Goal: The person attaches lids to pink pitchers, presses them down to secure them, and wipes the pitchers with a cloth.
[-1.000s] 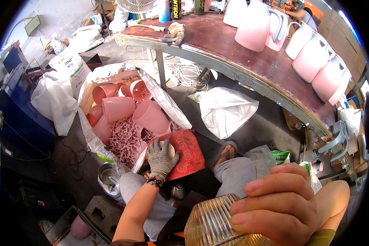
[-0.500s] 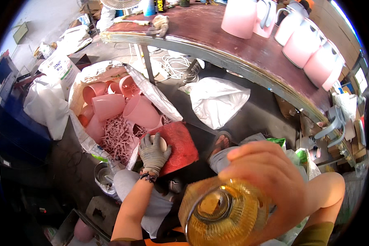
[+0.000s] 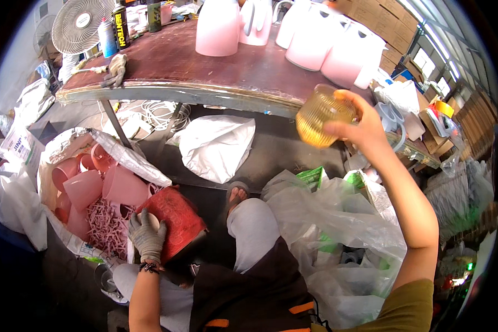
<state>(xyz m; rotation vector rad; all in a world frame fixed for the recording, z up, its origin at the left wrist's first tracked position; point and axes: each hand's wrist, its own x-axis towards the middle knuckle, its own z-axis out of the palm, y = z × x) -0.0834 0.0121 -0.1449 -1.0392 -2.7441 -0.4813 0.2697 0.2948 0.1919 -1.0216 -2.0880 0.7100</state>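
My right hand [image 3: 359,124] holds up a ribbed amber drinking glass [image 3: 322,117] near the table's front edge, thumb on the near side and fingers on the far side. Low on the left, my left hand [image 3: 147,239], in a grey knit glove, curls over a pale round piece [image 3: 153,221]; most of that piece is hidden. It rests at the left side of a red block-like surface [image 3: 177,216]. Just beyond this hand, a large white sack [image 3: 55,145] stands open, filled with pink jug bodies [image 3: 124,185] and pink trimmed strips [image 3: 112,224].
Pink jugs [image 3: 218,30] stand on the dark red table [image 3: 160,61], with a glove [image 3: 115,71], spray cans [image 3: 108,39] and a fan [image 3: 83,25] to their left. A white bag [image 3: 218,146] lies under the table. Clear plastic bags [image 3: 337,216] fill the right side.
My right hand has carried the amber glass away from close in front of me, out toward the table edge. The view has swung right. My left hand stays on the round piece.
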